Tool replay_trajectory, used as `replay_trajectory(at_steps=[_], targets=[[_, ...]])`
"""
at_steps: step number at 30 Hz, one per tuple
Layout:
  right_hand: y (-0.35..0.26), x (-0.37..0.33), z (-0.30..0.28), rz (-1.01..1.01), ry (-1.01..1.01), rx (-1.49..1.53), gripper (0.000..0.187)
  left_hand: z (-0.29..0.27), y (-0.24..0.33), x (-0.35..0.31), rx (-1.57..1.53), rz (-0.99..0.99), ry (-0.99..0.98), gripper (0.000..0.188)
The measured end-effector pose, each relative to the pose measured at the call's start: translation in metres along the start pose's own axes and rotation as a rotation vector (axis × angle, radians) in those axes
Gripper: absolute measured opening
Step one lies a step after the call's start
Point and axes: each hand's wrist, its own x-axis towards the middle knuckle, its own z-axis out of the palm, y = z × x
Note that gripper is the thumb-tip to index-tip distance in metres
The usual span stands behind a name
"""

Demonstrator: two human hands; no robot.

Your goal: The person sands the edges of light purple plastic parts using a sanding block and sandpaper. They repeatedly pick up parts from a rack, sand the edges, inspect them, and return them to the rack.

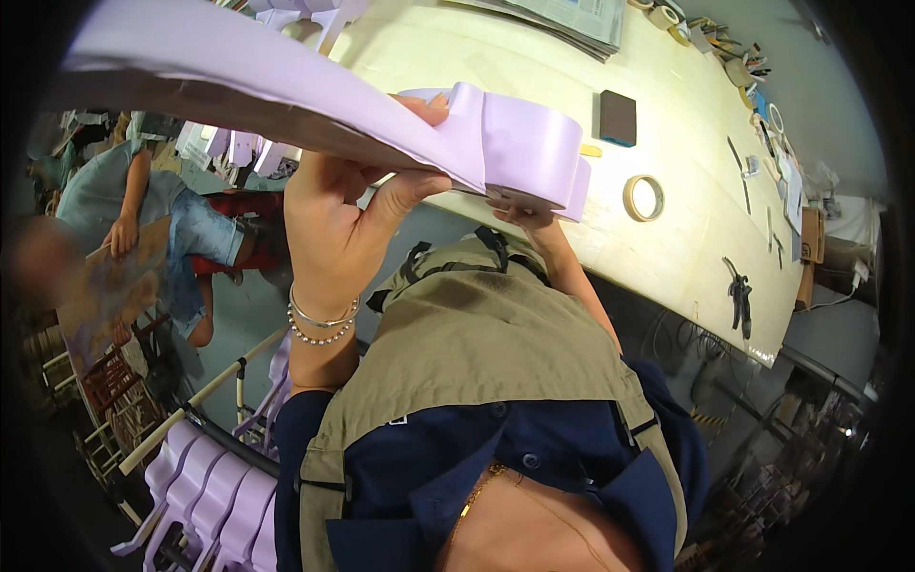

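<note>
A long lilac piece with a smooth, leather-like surface (529,138) is held up in front of me. Its broad band runs out to the upper left, and its right end curls into a rounded loop over the table's near edge. My left hand (334,214) is closed around the band, thumb below and fingertips on the upper side. Under the looped end is my right hand (534,219), its fingers bent against the lower edge and partly hidden by the piece. What exactly the piece belongs to cannot be made out.
On the pale table (686,248) lie a tape roll (643,198), a dark block (618,118), black pliers (739,297) and newspapers (581,24). Several tapes and tools line its far right edge. Lilac pieces (205,486) hang on a rack at lower left. Another person (157,210) works at left.
</note>
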Motion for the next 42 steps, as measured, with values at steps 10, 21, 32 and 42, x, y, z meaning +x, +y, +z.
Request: replay_trajectory(at_steps=[10,21,32,42], targets=[[-0.018,-0.018,-0.006,-0.219,0.235,-0.431,0.043,-0.018,-0.052,-0.037,0.021,-0.092,0.500,0.044],[-0.087,-0.037,0.016,-0.145,0.185,-0.812,0.071,-0.052,-0.090,-0.091,-0.372,-0.337,1.012,0.049],[-0.129,-0.033,0.099,-0.520,-0.247,-0.685,0.117,-0.105,-0.180,-0.174,-0.843,-0.659,0.981,0.034],[-0.127,-0.023,0.096,-0.907,-0.260,-0.934,0.051,-0.070,-0.167,-0.174,-0.861,-0.724,0.826,0.031]])
